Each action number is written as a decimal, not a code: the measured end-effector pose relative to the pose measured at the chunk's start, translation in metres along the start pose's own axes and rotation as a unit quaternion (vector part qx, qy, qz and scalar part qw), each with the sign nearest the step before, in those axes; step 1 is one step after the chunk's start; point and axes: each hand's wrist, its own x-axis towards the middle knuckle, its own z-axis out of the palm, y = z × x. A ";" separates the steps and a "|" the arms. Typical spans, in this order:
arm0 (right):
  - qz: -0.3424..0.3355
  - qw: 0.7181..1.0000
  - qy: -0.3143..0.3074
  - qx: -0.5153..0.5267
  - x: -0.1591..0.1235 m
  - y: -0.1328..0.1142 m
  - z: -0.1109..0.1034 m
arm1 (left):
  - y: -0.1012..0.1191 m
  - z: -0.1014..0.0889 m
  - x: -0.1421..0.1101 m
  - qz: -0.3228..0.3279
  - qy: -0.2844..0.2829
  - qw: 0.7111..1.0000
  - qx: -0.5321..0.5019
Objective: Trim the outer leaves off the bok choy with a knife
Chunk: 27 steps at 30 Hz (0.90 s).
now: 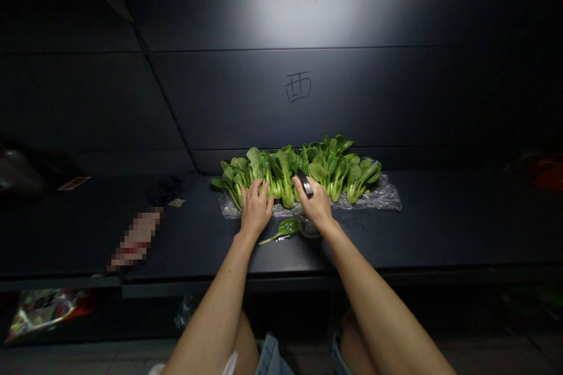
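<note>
Several heads of bok choy [287, 173] stand in a row against the back panel, leaves up and pale stems toward me. Crinkled transparent plastic [382, 194] lies under them. My left hand [255, 208] rests with fingers spread at the stems on the left side of the row. Between the thumb and fingers of my right hand [317, 202] is a narrow dark object with a shiny band [305, 183]; its kind cannot be made out. A loose bok choy leaf [288, 227] lies on the dark shelf [281, 261], nearer me, with a transparent piece [309, 227] beside it, below my right wrist.
The dark back panel [246, 94] rises behind the greens and carries a handwritten character. Left along the shelf are a blurred-out item [137, 240], a dark bundle [163, 190] and a small card [74, 183]. Below the front edge sits a colourful packet [46, 310].
</note>
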 end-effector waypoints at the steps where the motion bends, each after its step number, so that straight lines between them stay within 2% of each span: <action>1: 0.004 1.000 -0.001 -0.001 0.000 0.001 -0.001 | 0.001 0.000 0.000 0.003 -0.001 1.000 -0.001; 8: 0.012 1.000 -0.008 -0.006 0.001 0.005 -0.008 | 0.014 0.001 0.002 0.024 -0.020 0.999 -0.009; 13: 0.014 1.000 0.009 0.001 0.001 0.014 -0.012 | 0.022 0.009 0.003 0.054 -0.030 0.998 -0.005; 22: 0.035 0.999 0.009 -0.002 0.002 0.017 -0.017 | 0.026 0.013 0.004 0.090 -0.039 0.995 0.001; 27: 0.045 0.999 0.014 0.001 0.002 0.020 -0.020 | 0.027 0.017 0.003 0.116 -0.063 0.991 0.009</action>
